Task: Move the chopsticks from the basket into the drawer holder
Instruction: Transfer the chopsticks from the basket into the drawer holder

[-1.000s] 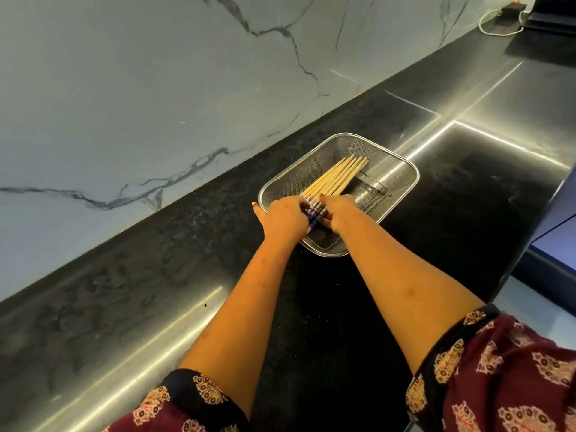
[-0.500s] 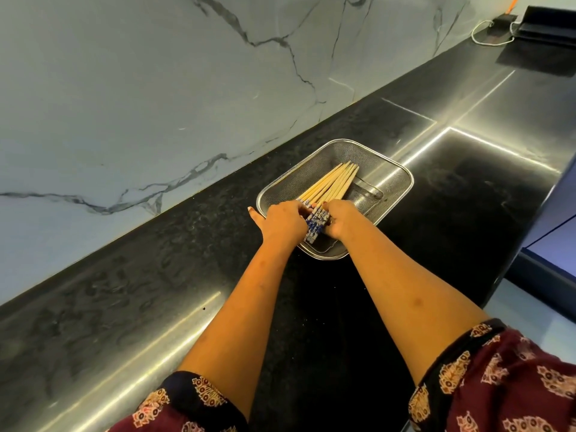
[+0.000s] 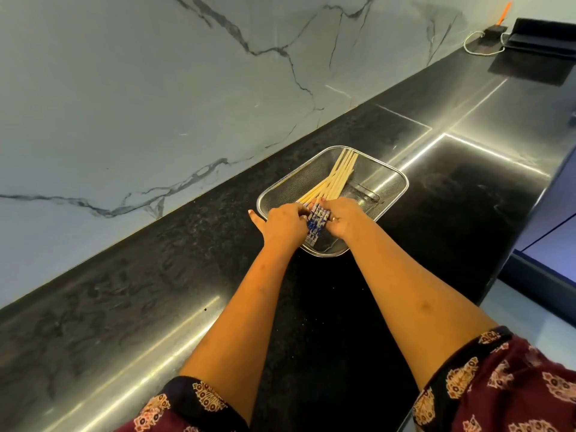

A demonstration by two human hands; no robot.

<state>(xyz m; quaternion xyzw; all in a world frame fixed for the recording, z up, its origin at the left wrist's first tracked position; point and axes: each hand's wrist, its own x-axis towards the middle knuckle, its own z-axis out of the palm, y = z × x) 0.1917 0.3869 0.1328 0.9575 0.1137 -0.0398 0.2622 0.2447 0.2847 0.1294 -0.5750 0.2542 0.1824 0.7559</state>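
Chopsticks are the change here: a second ago they lay flat and low in the basket, pointing to the far right, and now the bundle has swung more upright in the picture, its pale tips reaching the far rim while the blue-patterned ends sit pinched between our two hands. We read that as a gathering motion that has turned into the start of a lift, though the near ends are still inside the basket, over its near corner. Our left hand presses in from the left with its fingers curled against the patterned ends and the thumb stuck out to the left over the counter; our right hand closes from the right side, fingers folded over the same ends. Both hands are closed on the bundle, squeezing it between them rather than each holding its own share, and how firmly we cannot tell. A few sticks fan slightly apart at the far end, so the bundle looks loose and could shed one on the way up. No drawer or holder shows in this view, so the carry itself has not begun and most of the task is still ahead.
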